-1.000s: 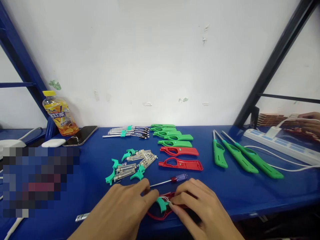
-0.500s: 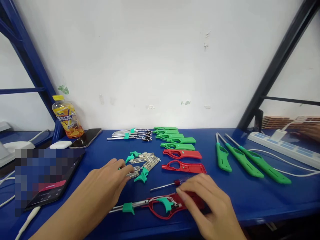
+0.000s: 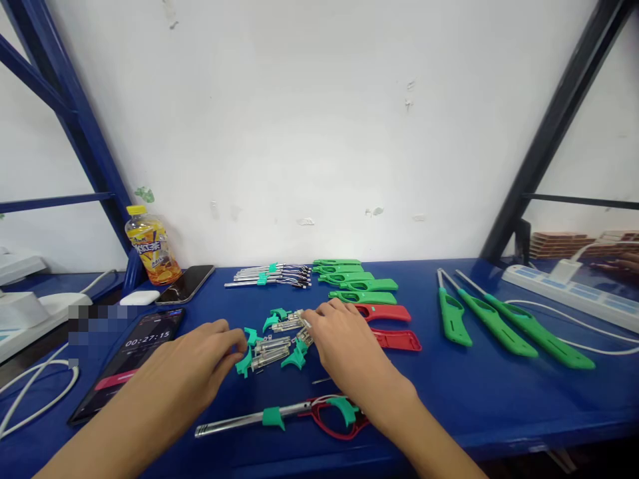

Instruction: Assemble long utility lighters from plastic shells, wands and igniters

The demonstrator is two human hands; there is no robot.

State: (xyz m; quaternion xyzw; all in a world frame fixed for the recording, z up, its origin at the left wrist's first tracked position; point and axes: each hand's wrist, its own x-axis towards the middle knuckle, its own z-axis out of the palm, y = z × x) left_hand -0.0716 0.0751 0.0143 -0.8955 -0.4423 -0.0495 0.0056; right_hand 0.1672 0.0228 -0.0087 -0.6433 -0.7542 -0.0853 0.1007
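Observation:
My left hand (image 3: 210,362) is beside the left edge of a small pile, thumb and fingertips curled but slightly apart, nothing visible between them. Closest to it are green triggers (image 3: 244,362) and clear fuel tanks (image 3: 272,356). My right hand (image 3: 344,346) reaches across to the pile's right side, its fingertips closed on a clear fuel tank (image 3: 305,332); the palm side is hidden. Another green trigger (image 3: 294,357) lies just below. In front, a red lighter handle half (image 3: 329,434) carries a metal tube (image 3: 234,424) and a green trigger (image 3: 347,409), partly under my right forearm.
Metal lighter tubes with wires (image 3: 269,274) and green handle halves (image 3: 364,297) lie at the back. Red halves (image 3: 399,340) and a screwdriver shaft (image 3: 322,381) are partly covered. Assembled green lighters (image 3: 504,332) lie right, a power strip (image 3: 574,293) beyond. Phones (image 3: 130,352) and a bottle (image 3: 152,246) stand left.
My right hand has moved from the red handle half up and left to the pile of fuel tanks. My left hand has drawn back slightly left from the tanks. The view has shifted a little.

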